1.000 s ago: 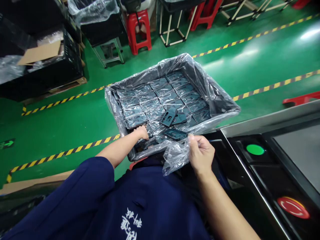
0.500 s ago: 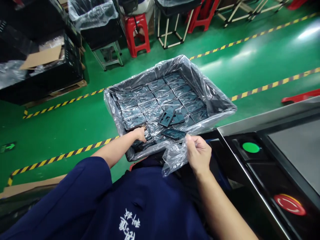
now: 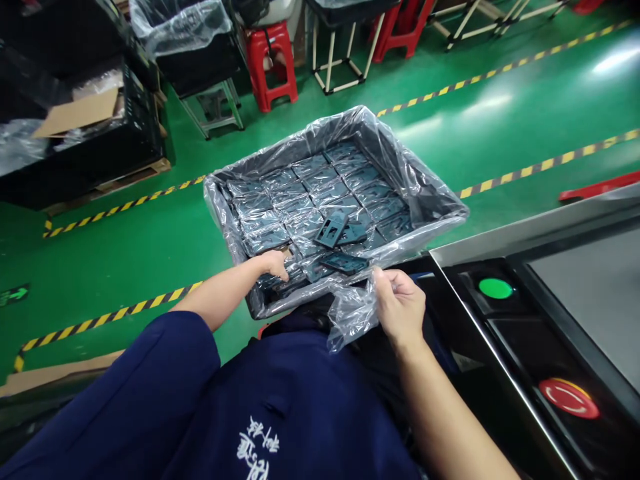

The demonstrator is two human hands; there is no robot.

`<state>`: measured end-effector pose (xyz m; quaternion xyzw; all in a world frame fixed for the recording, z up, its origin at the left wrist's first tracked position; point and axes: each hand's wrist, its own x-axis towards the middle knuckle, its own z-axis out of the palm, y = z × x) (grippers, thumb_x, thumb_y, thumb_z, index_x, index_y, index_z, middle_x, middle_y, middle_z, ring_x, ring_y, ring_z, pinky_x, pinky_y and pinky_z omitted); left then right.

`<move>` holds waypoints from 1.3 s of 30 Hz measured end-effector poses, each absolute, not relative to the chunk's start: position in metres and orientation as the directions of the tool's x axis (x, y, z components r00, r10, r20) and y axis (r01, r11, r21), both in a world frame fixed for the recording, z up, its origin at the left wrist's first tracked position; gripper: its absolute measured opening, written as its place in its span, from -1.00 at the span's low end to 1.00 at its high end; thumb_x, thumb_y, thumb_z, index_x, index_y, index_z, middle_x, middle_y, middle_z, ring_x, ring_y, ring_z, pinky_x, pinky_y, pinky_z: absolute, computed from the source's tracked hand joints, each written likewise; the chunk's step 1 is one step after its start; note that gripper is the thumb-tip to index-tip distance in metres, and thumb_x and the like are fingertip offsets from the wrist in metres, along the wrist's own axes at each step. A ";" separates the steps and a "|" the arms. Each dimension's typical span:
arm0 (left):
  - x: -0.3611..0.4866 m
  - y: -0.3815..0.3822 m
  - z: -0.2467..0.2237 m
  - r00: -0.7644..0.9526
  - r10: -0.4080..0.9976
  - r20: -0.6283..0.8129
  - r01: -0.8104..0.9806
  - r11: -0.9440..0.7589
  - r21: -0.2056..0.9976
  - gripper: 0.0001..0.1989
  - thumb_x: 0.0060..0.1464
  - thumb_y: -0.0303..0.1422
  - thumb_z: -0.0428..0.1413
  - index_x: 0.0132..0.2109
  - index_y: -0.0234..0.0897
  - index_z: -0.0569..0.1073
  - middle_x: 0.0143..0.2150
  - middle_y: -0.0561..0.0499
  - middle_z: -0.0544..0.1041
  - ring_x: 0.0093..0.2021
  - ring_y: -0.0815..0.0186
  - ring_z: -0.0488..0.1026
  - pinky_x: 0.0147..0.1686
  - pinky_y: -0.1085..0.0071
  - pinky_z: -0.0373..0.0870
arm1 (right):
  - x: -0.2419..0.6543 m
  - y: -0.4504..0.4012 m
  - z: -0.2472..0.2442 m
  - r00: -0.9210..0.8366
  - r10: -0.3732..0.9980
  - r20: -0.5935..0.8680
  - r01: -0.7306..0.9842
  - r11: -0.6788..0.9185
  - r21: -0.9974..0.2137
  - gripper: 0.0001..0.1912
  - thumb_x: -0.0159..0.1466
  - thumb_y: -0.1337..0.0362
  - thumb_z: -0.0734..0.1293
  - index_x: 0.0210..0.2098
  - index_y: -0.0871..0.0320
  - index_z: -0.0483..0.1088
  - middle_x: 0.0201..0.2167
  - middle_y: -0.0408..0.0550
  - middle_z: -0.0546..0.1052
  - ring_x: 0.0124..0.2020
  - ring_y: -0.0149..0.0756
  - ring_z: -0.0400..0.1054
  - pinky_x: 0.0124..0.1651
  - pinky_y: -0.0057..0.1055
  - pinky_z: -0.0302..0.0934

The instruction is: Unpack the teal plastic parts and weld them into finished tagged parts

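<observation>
A black bin [image 3: 255, 308] lined with a clear plastic bag [image 3: 433, 175] stands in front of me. Flat dark plastic parts [image 3: 320, 177] lie in rows inside it under clear film. Near the front, a few loose parts [image 3: 332, 229] rest on top, one with cut-out windows. My left hand [image 3: 274, 263] reaches into the near left corner; its fingers are closed and partly hidden, and what they hold cannot be made out. At the near rim, my right hand [image 3: 401, 301] pinches the bag's edge, whose crumpled part hangs below the bin's rim.
To the right is a machine panel with a green button [image 3: 495, 288] and a red emergency-stop button [image 3: 569, 398]. Behind the bin stand a red stool [image 3: 274, 67] and another bag-lined bin [image 3: 193, 63]. Yellow-black tape [image 3: 530, 172] marks the green floor.
My left hand has shifted slightly left at the bin's near corner. My right hand keeps its grip on the bag. The whole view has moved a little.
</observation>
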<state>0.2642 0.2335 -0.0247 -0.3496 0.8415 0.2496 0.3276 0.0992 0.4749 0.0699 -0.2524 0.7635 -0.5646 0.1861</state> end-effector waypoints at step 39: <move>0.274 0.268 -0.034 -0.755 -0.600 -0.263 -0.436 0.161 0.886 -0.43 -0.14 -0.36 0.30 0.05 -0.31 0.34 -0.11 -0.03 0.53 -0.13 0.23 0.46 -0.05 0.32 0.38 | 0.127 0.390 0.001 -0.524 -0.849 0.069 -0.368 0.153 -0.917 -0.78 0.27 0.13 0.26 -0.40 0.10 0.42 -0.31 -0.02 0.52 -0.23 -0.22 0.40 -0.09 -0.28 0.27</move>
